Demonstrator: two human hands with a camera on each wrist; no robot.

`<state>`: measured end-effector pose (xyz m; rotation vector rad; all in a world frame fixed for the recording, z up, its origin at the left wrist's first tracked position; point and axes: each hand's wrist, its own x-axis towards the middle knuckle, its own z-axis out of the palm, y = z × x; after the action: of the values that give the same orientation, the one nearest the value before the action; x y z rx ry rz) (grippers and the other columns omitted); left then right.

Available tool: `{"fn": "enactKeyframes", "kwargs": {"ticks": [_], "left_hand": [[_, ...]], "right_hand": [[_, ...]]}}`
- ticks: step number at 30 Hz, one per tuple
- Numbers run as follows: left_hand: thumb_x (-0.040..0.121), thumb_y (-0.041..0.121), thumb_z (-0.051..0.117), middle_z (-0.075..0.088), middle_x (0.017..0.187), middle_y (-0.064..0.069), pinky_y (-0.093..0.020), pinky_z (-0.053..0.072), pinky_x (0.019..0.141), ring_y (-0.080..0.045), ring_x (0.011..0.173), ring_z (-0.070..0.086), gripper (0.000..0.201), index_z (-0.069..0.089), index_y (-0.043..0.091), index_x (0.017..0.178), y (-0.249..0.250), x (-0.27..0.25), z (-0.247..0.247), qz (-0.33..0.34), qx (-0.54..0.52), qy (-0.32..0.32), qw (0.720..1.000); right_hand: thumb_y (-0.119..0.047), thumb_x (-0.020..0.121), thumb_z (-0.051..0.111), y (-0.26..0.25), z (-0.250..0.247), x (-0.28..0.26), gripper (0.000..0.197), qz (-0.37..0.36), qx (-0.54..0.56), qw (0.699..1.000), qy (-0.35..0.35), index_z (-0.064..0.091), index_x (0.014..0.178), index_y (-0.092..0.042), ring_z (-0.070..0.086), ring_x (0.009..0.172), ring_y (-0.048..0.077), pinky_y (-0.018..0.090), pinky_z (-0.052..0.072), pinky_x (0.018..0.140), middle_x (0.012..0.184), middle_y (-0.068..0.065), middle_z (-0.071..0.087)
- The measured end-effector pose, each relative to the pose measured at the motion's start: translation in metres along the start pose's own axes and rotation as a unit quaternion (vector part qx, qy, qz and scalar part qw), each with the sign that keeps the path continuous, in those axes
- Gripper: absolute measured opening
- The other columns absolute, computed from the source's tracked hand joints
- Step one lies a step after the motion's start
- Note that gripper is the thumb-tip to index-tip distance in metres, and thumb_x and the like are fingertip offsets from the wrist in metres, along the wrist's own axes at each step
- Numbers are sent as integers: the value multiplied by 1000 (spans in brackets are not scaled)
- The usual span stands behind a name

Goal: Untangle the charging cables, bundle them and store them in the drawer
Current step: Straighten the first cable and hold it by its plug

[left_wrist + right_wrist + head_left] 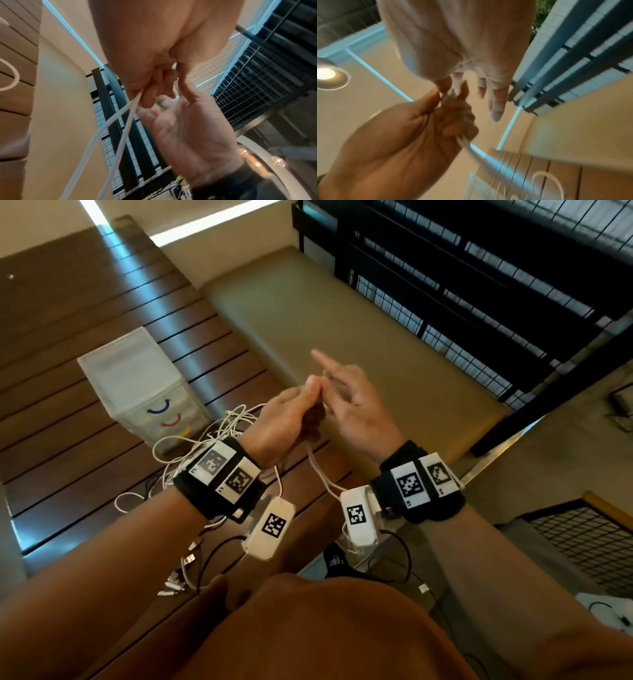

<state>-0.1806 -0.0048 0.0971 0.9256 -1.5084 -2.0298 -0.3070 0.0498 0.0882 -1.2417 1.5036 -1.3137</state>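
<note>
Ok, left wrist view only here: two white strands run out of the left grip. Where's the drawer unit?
Observer: The white plastic drawer unit stands on the slatted wooden table, ahead and left of the hands.
Operator: Drawers open?
Observer: All three look shut, with blue, red and yellow handles facing the person.
Operator: And the rest of the cables?
Observer: A tangle of white charging cables lies just in front of the unit, and loose connector ends lie at the table's near edge.

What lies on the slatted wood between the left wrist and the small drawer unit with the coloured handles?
In the head view, a loose tangle of white cables lies on the slats between the left hand and the drawer unit.
</note>
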Motion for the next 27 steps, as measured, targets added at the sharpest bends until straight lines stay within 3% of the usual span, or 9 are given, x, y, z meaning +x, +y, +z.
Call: {"fn": "enactKeyframes", "kwargs": {"ticks": [2, 4, 6, 9, 14, 16, 19, 21, 27], "left_hand": [[101, 38, 38, 57, 88, -16, -30, 49, 64, -19, 72, 58, 39, 61, 6, 102, 6, 5, -2, 15, -43, 43, 998], [102, 37, 36, 51, 69, -6, -26, 45, 56, -14, 59, 51, 37, 57, 10, 89, 12, 8, -8, 25, -84, 77, 993], [104, 37, 30, 31, 58, 3, -20, 30, 46, -8, 49, 31, 38, 50, 14, 82, 16, 8, -19, 26, -91, 92, 991], [105, 38, 27, 25, 54, 7, -18, 25, 41, -8, 47, 21, 38, 46, 18, 79, 20, 1, -46, 27, -74, 114, 990], [104, 40, 29, 25, 48, 11, -17, 20, 41, -5, 42, 19, 37, 47, 21, 77, 28, -26, -115, 47, -85, 220, 971], [103, 40, 31, 25, 49, 11, -16, 20, 42, -5, 41, 19, 35, 48, 22, 78, 29, -39, -138, 51, -72, 257, 962], [103, 42, 31, 27, 49, 11, -15, 23, 39, -4, 41, 21, 36, 52, 21, 82, 30, -57, -161, 36, -66, 274, 959], [102, 43, 29, 28, 49, 11, -15, 21, 39, -4, 41, 22, 38, 54, 20, 85, 29, -72, -170, 22, -54, 270, 961], [94, 45, 41, 31, 49, 11, -20, 16, 43, -4, 42, 25, 34, 61, 17, 97, 11, -116, -185, -3, -19, 264, 964]], "right_hand": [[-52, 99, 38, 1, 14, 1, 44, 93, 86, 990, -62, 44, 138, -34, 61, 106, 24, 39, 55, 84, 124, 15, 56], [-50, 101, 30, 2, 24, -2, 46, 151, 139, 975, -89, 57, 118, -17, 60, 62, 16, 25, 46, 50, 79, 7, 66], [-51, 101, 27, 16, 31, -5, 51, 177, 121, 970, -117, 64, 96, -16, 37, 40, 10, 22, 26, 40, 48, -7, 46], [-52, 101, 28, 56, 35, -9, 58, 229, 73, 953, -184, 62, 77, -12, 25, 37, 9, 24, 20, 42, 44, -8, 32], [-40, 102, 36, 118, 34, -20, 49, 308, -153, 907, -241, 54, 65, -13, 35, 30, 6, 22, 29, 38, 47, 0, 41], [-34, 101, 43, 128, 41, -20, 40, 304, -198, 883, -298, 57, 71, -12, 47, 38, 6, 22, 39, 45, 51, -1, 53], [-28, 92, 62, 126, 59, -5, 19, 205, -336, 839, -376, 70, 85, -13, 61, 70, 11, 25, 45, 68, 81, 0, 70], [-28, 90, 65, 111, 73, 16, 16, 151, -350, 852, -360, 71, 83, -14, 60, 72, 8, 23, 43, 68, 80, -5, 68], [-13, 90, 64, 43, 112, 72, 15, 0, -160, 962, -220, 66, 75, -11, 52, 47, -3, 15, 42, 53, 60, -5, 59]]}}
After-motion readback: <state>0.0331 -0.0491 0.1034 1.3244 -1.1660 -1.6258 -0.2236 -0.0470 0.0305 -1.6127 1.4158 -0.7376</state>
